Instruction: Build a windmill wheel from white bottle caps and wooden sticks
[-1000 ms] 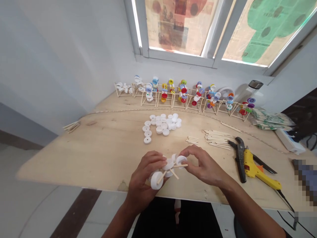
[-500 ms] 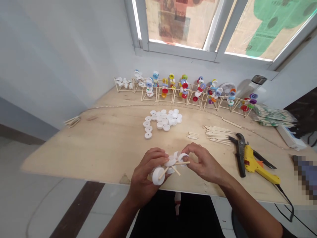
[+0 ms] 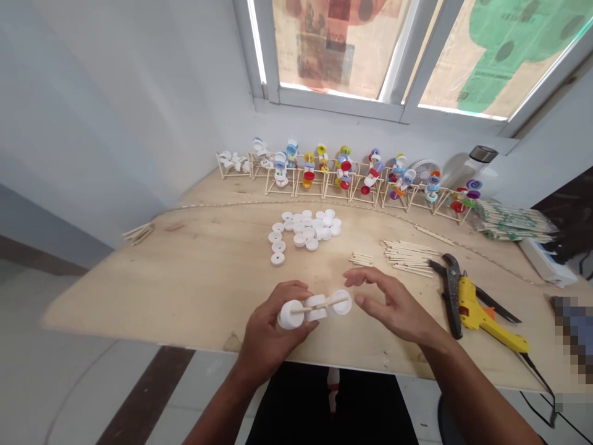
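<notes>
My left hand (image 3: 273,321) is closed around an assembly of white bottle caps and thin wooden sticks (image 3: 317,306), held above the front of the table. One cap faces me at its left end, another at its right, with a stick running across. My right hand (image 3: 386,303) is just right of the assembly, thumb and fingers apart, with nothing in it. Loose white bottle caps (image 3: 311,245) lie in a cluster beyond the hands. A short bundle of cut sticks (image 3: 361,259) and a larger pile of sticks (image 3: 410,256) lie to the right.
On the wooden table (image 3: 194,290), a yellow glue gun (image 3: 472,303) and a black-handled cutter (image 3: 451,293) lie at right. Stick frames with coloured cap wheels (image 3: 343,173) line the wall. Farther right are a bottle (image 3: 482,154), packaged sticks (image 3: 514,221) and a power strip (image 3: 546,262).
My right hand has let go of the cap on the right and opened away from it. The assembly has turned in my left hand, so its sticks now look nearly in line.
</notes>
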The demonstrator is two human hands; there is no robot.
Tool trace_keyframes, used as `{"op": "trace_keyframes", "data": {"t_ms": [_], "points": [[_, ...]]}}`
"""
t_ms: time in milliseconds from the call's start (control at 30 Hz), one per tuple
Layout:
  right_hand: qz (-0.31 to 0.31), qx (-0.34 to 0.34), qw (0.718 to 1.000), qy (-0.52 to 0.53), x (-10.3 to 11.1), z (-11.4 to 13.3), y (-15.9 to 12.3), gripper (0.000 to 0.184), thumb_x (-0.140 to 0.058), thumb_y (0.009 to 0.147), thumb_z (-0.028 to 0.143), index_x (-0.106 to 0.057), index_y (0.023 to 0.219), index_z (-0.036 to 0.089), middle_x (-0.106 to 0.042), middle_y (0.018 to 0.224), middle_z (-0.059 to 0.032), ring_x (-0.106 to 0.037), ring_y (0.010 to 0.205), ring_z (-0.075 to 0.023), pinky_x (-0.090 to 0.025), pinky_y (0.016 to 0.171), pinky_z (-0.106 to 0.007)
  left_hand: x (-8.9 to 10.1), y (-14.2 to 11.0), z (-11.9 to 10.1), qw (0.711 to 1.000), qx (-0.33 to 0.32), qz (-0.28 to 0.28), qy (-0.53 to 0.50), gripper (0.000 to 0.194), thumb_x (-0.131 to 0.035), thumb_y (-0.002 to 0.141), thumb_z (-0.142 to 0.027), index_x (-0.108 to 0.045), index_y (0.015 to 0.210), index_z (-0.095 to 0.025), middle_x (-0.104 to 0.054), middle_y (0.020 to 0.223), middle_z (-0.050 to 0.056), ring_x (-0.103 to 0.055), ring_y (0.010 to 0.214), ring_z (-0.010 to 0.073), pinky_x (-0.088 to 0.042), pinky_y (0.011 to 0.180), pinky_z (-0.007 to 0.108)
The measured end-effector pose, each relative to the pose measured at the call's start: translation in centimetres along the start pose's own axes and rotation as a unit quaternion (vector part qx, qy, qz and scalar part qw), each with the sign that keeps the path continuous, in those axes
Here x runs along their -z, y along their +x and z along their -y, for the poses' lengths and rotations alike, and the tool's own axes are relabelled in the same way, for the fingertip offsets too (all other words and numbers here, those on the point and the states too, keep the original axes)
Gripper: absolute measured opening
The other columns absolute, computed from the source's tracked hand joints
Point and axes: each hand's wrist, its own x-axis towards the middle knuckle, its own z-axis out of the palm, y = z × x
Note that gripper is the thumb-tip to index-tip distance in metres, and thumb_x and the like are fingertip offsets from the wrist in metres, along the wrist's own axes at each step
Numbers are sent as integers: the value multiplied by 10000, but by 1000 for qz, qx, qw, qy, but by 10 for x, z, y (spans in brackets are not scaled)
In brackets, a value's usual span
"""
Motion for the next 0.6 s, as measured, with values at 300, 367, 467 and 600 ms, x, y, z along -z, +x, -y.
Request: {"op": "trace_keyframes", "data": {"t_ms": [300, 367, 467, 600], "points": [[32, 28, 999, -22, 2, 18, 4, 194, -582, 832, 286, -627, 1016, 243, -659, 1060, -34, -574, 1029, -197, -406, 927, -380, 6, 11, -9, 963, 227, 111, -94, 337, -775, 625, -322, -661, 903, -170, -629, 773, 15, -533, 666, 135, -408, 595, 238], [51, 29, 998, -24, -2, 24, 6, 200, -591, 828, 295, -632, 1017, 242, -665, 1052, -29, -578, 1015, -192, -405, 922, -373, 7, 14, -13, 955, 233, 145, -115, 336, -771, 633, -320, -653, 903, -159, -616, 749, 9, -515, 653, 123, -398, 593, 233], [75, 19, 996, -40, -6, 29, 8, 207, -621, 800, 291, -640, 1002, 246, -671, 1029, -12, -583, 987, -185, -403, 911, -360, 8, 20, -21, 950, 230, 175, -121, 321, -778, 624, -296, -649, 878, -148, -587, 690, -12, -485, 618, 104, -379, 569, 220], [77, -7, 995, -69, -12, 33, 9, 208, -654, 760, 287, -646, 963, 242, -676, 1002, -8, -586, 961, -192, -403, 886, -357, 7, 27, -27, 945, 235, 193, -117, 306, -800, 587, -258, -642, 820, -136, -545, 626, -39, -448, 569, 80, -357, 532, 199]]}}
